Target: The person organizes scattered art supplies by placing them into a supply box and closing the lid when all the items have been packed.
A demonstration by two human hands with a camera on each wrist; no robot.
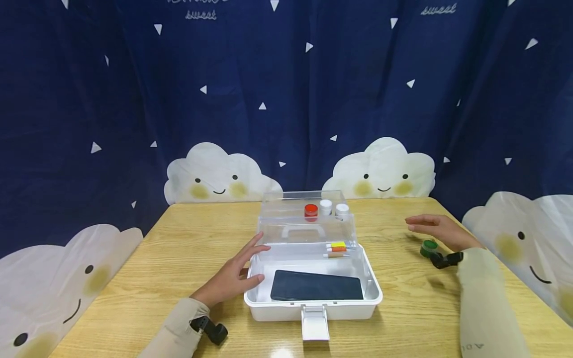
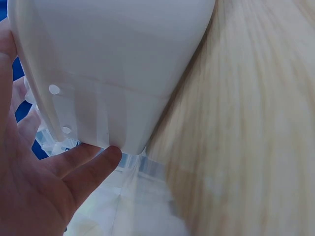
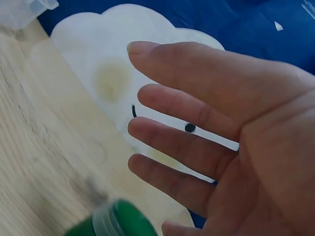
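The white box [image 1: 279,313] is set nearest on the table [image 1: 403,318], its latch hung down. Its left side is touched by the left hand [image 1: 233,277], whose fingers are spread apart. A dark slab [image 1: 317,287] is laid inside. To the right, the green jar [image 1: 429,247] is overhung by the right hand [image 1: 440,231], its fingers held straight and apart. Beyond the raised clear lid [image 1: 277,232], a red jar [image 1: 311,211] and two white jars [image 1: 342,209] are seen.

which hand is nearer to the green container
Right. The right hand is in the air close to the green container, not gripping it; the left hand is farther off, at the left side of the white box.
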